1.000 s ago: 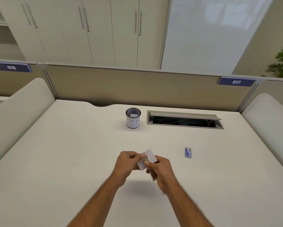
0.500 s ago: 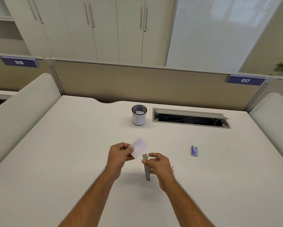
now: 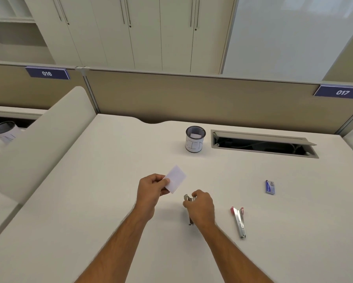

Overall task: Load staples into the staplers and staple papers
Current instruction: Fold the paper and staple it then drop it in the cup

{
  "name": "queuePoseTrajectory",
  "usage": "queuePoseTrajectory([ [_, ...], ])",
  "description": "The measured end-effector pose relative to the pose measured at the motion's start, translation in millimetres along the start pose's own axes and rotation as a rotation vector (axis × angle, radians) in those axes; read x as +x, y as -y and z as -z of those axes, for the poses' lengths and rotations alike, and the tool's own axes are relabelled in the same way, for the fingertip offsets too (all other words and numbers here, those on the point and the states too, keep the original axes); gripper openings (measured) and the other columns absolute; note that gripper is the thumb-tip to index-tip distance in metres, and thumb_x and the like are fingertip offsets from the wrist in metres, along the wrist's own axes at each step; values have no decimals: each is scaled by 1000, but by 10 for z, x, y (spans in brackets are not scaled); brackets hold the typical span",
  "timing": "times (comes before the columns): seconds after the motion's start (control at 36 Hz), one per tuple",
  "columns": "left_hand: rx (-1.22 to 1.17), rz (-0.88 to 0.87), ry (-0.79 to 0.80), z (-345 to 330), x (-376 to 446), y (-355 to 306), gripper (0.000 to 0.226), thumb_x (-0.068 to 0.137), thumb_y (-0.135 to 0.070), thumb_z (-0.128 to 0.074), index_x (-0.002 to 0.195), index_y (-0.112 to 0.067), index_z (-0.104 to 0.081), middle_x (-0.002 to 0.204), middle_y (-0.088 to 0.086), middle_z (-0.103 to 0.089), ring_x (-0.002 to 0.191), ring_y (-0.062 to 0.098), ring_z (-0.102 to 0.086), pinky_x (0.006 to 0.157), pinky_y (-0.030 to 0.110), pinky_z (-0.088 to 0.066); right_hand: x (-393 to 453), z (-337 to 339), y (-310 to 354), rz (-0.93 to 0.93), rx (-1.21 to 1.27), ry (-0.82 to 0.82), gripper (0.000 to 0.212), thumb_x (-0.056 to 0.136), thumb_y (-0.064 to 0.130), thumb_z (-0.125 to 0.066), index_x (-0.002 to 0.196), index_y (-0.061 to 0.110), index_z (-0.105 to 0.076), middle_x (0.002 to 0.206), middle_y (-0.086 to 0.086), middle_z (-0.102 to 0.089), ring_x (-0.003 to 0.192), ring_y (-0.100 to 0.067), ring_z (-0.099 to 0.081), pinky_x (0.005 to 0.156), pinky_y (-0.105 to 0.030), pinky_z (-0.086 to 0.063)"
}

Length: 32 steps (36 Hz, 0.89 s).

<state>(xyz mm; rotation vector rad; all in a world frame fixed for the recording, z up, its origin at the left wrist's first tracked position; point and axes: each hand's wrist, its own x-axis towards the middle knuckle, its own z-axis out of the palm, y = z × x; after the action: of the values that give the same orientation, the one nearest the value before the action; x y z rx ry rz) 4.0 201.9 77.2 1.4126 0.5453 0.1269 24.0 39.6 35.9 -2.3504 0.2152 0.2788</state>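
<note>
- Nearest, right hand point(image 3: 200, 209) curled over a grey stapler point(image 3: 188, 201), fingers gripping its far end, low over the white desk point(image 3: 89, 201).
- Just left, left hand point(image 3: 152, 188) pinching a small white paper point(image 3: 176, 179) by its near corner, held above the desk.
- Right of both, lying flat: a red-tipped silver stapler point(image 3: 239, 221); farther right, a blue staple box point(image 3: 270, 187).
- Farther back, a mesh pen cup point(image 3: 195, 139) beside an open cable tray point(image 3: 263, 144).
</note>
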Motion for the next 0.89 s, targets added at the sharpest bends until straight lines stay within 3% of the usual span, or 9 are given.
queuePoseTrajectory([
  [0.17, 18, -18, -12, 198, 100, -8, 6, 90, -3, -70, 87, 1, -73, 91, 17, -75, 78, 23, -71, 79, 38, -63, 16, -201, 111, -8, -105, -8, 34, 95, 35, -62, 120, 12, -61, 118, -5, -55, 96, -26, -66, 78, -38, -58],
  [0.25, 37, -28, 0, 228, 133, -9, 6, 90, -3, -70, 85, -1, -74, 86, 12, -75, 76, 20, -70, 76, 35, -63, 25, -281, 138, -11, -161, -13, 30, 97, 34, -59, 116, 10, -60, 117, -8, -53, 98, -28, -64, 81, -40, -58],
  [0.58, 103, -47, 32, 227, 306, 6, 10, 89, -7, -71, 81, -8, -75, 76, 2, -74, 70, 13, -68, 69, 28, -60, 65, -373, 203, -95, -279, -19, 26, 99, 35, -55, 113, 13, -56, 118, -7, -54, 108, -26, -59, 79, -35, -52],
  [0.69, 134, -61, 42, 180, 312, 8, 10, 88, -6, -71, 79, -10, -74, 77, 3, -74, 72, 15, -68, 69, 29, -60, 72, -327, 220, -159, -264, 62, 41, 86, 38, -69, 115, 15, -50, 119, -6, -51, 109, -25, -56, 75, -34, -52],
  [0.75, 167, -84, 52, 151, 303, 5, 10, 87, -5, -70, 80, -11, -74, 78, 5, -75, 72, 16, -67, 71, 33, -59, 76, -281, 228, -182, -243, 84, 55, 81, 45, -74, 118, 17, -46, 122, -5, -45, 114, -26, -52, 69, -33, -47],
  [0.81, 195, -106, 58, 112, 281, -3, 12, 86, -5, -70, 81, -15, -75, 78, 0, -74, 72, 13, -64, 67, 30, -53, 85, -218, 246, -168, -157, 41, 56, 85, 50, -71, 123, 18, -46, 125, -7, -43, 117, -26, -51, 72, -34, -46],
  [0.89, 204, -134, 24, 30, 228, -13, 21, 83, -1, -70, 81, -21, -76, 88, -10, -75, 86, 10, -67, 71, 25, -45, 102, -72, 339, -180, 293, -20, 41, 95, 48, -61, 117, 14, -57, 110, -10, -64, 89, -23, -66, 75, -38, -57],
])
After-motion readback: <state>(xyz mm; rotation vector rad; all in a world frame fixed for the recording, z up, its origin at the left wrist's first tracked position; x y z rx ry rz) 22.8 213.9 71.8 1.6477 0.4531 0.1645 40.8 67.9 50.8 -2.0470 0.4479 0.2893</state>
